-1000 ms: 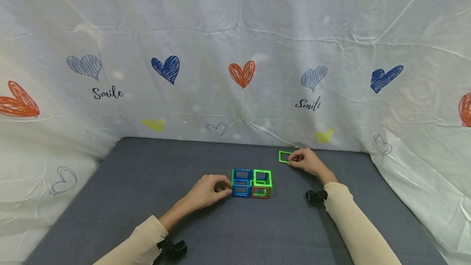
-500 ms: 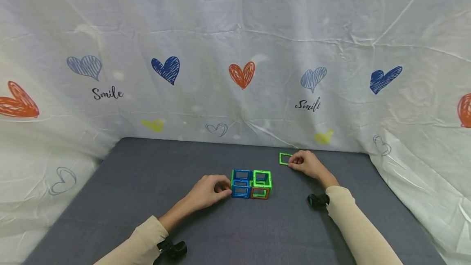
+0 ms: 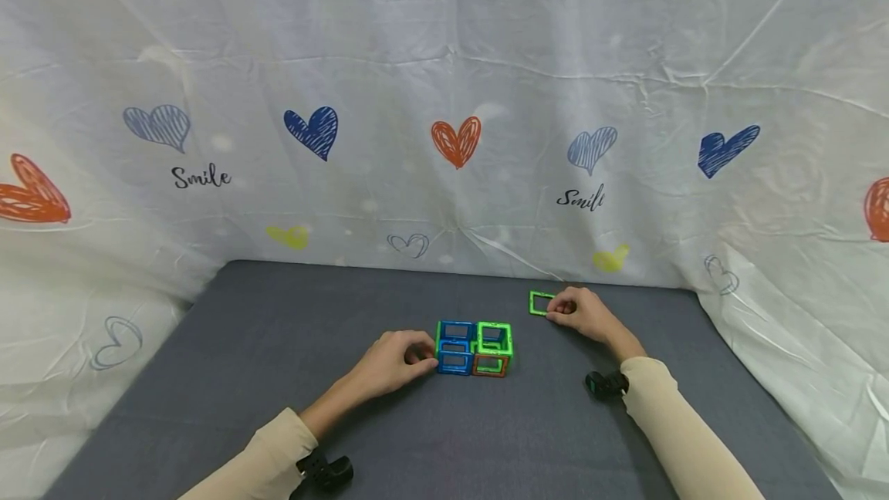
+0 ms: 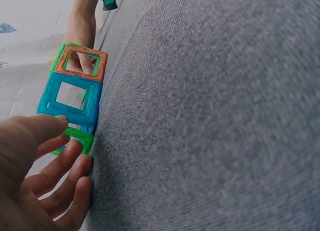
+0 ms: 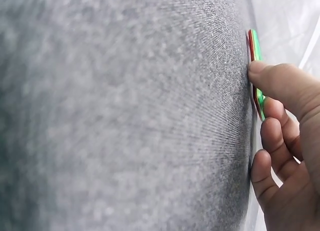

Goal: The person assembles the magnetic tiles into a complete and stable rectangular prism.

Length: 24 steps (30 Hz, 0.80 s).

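Two cubes of see-through magnetic tiles stand side by side as one magnetic-tile block [image 3: 456, 362]; the left cube is mostly blue, the right one green with an orange-red front. At the block's left end my left hand [image 3: 394, 361] holds it, thumb on the blue front edge and fingers by the green side panel [image 4: 80, 137]. Farther back and to the right, a green square magnetic tile [image 3: 532, 303] lies flat. My right hand [image 3: 586, 313] pinches its right edge. In the right wrist view a red layer [image 5: 251, 46] shows along the green tile's underside.
A dark grey cloth [image 3: 292, 315] covers the table. Behind it hangs a white curtain [image 3: 389, 176] printed with hearts, close beyond the green tile. Each wrist wears a black camera strap [image 3: 326, 471].
My right hand has drawn back slightly toward me and to the right, and the green tile has slid along with it. The left hand and the block have stayed in place.
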Available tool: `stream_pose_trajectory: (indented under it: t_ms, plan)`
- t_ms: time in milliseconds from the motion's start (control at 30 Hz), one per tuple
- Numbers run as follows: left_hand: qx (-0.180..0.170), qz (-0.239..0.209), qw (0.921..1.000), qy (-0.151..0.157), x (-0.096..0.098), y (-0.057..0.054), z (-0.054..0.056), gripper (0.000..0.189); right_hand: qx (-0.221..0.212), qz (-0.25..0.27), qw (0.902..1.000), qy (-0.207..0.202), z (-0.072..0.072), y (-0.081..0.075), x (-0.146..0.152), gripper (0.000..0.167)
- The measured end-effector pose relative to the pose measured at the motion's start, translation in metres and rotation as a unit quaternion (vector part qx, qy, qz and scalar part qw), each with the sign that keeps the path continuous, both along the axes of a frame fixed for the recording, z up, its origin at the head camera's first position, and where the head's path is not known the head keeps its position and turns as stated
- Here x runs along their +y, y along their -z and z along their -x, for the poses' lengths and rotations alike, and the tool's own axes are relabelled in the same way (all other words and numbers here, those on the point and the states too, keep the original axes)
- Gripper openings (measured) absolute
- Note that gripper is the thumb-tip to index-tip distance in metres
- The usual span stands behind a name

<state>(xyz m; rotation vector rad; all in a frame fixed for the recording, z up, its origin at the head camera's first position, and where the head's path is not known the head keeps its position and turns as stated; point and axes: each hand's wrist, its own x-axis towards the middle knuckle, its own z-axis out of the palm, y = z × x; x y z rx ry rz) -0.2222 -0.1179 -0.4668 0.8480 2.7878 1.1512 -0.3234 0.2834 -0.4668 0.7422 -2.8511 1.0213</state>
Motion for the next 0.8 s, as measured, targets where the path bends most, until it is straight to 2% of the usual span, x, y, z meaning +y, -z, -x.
stream_pose_trajectory:
  t_ms: [333,800]
  plan:
    - [-0.003,0.001,1.0,0.001,0.001,0.001,0.001,0.008,0.003,0.005,0.9999,-0.01,-0.008,-0.003,0.003,0.005]
    - [0.0,0.001,1.0,0.008,0.001,0.001,0.001,0.007,0.018,0.045,0.9984,-0.03,-0.019,-0.012,-0.003,0.008]
